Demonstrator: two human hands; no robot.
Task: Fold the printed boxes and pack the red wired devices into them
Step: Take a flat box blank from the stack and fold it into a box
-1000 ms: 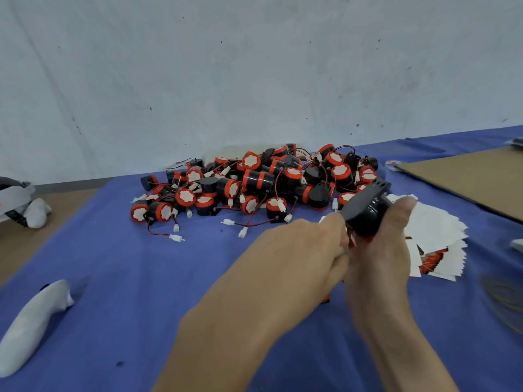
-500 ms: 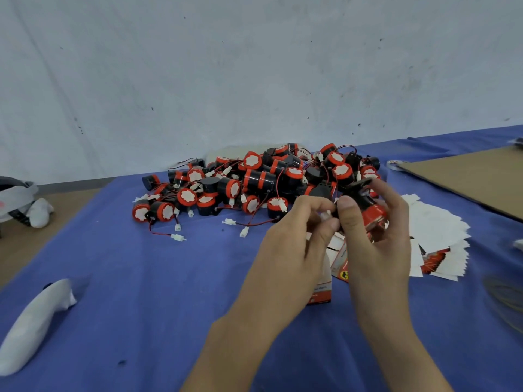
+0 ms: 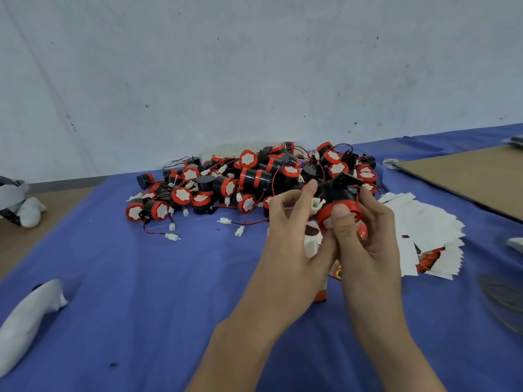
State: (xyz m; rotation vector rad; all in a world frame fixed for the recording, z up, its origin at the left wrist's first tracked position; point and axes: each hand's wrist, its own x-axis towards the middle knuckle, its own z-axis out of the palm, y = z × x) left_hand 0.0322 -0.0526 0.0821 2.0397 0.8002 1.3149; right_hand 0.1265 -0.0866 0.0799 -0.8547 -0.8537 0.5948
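Both forearms enter from 6 o'clock and meet right of ctr, hands raised off the blue cloth (image 3: 141,278).

Right hand (image 3: 368,250): palm turned leftward, fingers curled behind a red wired device (image 3: 338,193), thumb laid flat across its red-rimmed face. Firm grasp.

Left hand (image 3: 291,244): back to camera, fingers half curled. Index and middle tips reach to the device's 9 o'clock side, where they appear to pinch its white connector (image 3: 315,205). The connector lies just beside the device body, and the pinch is partly masked by the fingers.

Device: short cylinder, black body, red ring. Long axis is tilted, approx 1 o'clock to 7 o'clock. The white-capped red end faces down and toward camera; the black bracket end points up and away at 1 o'clock. It is held in the air, apart from the cloth.

Directly beneath the hands is a printed box (image 3: 322,294), mostly hidden; a white flap and a red-orange corner show. Whether it is fully folded: cannot tell.

At 11 o'clock from the hands is a heap of like devices (image 3: 249,182) w/ loose red leads. At 3 o'clock is a fanned stack of flat box blanks (image 3: 424,230). At 2 o'clock is a cardboard sheet (image 3: 475,176).
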